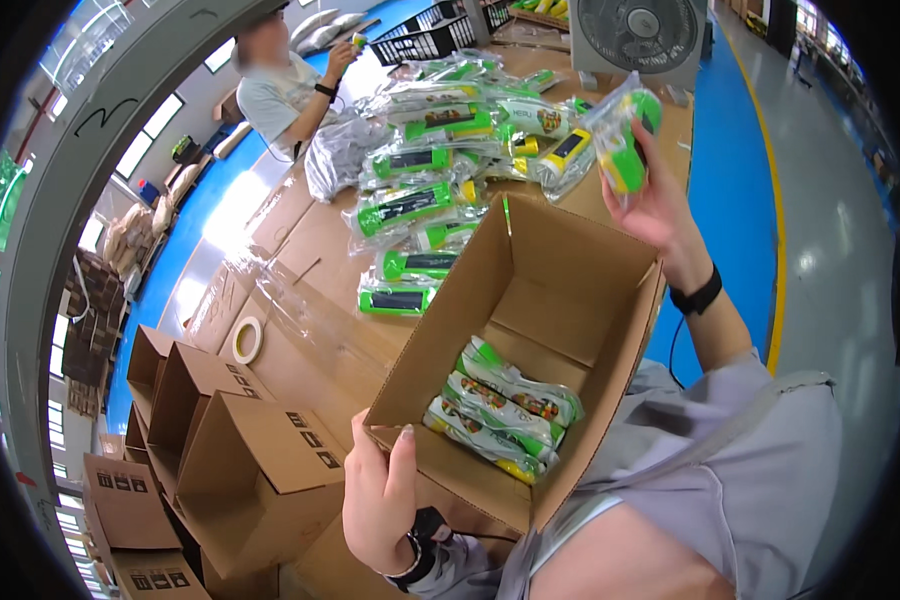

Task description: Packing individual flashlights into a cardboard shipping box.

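Our left hand (pixel 382 495) is pinching the corner of the open carton (pixel 560 245) at bottom center, and our right hand (pixel 660 205) is gripping a bagged tube (pixel 625 150) at upper right, outside the carton. Slick plastic could slip if our grip's loose, imo, and the baggy wrap might snag on the carton's rim, since that right wall stands in the way. Three bagged packs (pixel 505 410) bunch up inside. Farther out, a bagged pile (pixel 410 205) crowds top center, empty cartons (pixel 260 445) jam the lower left near a tape roll (pixel 248 341), and a fan (pixel 638 40) sits up top.
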`<state>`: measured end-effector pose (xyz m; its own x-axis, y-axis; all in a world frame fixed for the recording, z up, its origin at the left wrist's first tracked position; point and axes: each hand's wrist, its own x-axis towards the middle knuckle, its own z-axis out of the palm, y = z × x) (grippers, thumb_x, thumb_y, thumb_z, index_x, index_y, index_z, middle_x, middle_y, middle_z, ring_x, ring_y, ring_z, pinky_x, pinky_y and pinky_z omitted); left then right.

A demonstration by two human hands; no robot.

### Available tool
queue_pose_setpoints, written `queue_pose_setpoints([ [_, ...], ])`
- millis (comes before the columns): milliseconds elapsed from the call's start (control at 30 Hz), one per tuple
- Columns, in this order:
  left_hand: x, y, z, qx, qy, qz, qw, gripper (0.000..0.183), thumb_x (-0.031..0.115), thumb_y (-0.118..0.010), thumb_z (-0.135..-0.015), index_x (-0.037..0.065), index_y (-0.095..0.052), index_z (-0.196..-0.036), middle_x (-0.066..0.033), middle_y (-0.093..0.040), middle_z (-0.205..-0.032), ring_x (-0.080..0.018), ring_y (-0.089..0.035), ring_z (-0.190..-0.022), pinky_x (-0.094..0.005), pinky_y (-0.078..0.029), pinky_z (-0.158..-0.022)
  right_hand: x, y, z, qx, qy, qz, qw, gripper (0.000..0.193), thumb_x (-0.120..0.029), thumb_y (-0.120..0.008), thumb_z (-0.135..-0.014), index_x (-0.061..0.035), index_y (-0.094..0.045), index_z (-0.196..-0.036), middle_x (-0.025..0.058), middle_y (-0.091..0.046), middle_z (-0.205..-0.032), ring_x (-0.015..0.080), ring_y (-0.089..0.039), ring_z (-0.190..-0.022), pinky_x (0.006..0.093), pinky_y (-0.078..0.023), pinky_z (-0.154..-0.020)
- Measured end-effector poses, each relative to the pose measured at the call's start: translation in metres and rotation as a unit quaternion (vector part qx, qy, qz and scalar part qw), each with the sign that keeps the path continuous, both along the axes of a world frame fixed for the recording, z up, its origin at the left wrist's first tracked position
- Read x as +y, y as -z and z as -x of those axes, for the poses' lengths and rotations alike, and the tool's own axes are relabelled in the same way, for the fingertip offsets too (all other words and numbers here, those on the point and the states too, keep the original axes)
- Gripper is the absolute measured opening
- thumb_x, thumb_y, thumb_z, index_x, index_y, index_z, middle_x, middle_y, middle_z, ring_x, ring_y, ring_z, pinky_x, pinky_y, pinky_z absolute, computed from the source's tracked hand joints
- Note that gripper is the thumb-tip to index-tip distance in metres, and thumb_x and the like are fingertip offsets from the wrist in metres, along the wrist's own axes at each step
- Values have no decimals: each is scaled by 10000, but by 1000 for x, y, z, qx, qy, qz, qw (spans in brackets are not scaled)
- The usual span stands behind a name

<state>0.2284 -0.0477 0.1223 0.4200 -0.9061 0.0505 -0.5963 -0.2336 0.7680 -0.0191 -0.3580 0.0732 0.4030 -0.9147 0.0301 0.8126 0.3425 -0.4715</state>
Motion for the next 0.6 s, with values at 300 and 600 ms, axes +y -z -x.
queue_pose_setpoints([
  [300,-5,14,-1,-165,-82,103,977,473,111,-592,-858,-75,-434,-1263,-206,-538,-1230,-285,-542,-1127,-347,-431,-923,39,-60,-16,74,-195,230,950,347,-262,-562,-941,-69,-510,-1225,89,-585,-1195,187,-588,-1085,344,-491,-933],
  [600,-2,10,30,240,59,362,899,863,274,-821,-686,-57,-360,-1336,-231,-467,-1305,-313,-489,-1210,-424,-413,-991,121,-75,-88,194,-449,291,822,447,-295,-612,-913,-44,-504,-1266,39,-563,-1244,129,-520,-1131,322,-407,-997],
])
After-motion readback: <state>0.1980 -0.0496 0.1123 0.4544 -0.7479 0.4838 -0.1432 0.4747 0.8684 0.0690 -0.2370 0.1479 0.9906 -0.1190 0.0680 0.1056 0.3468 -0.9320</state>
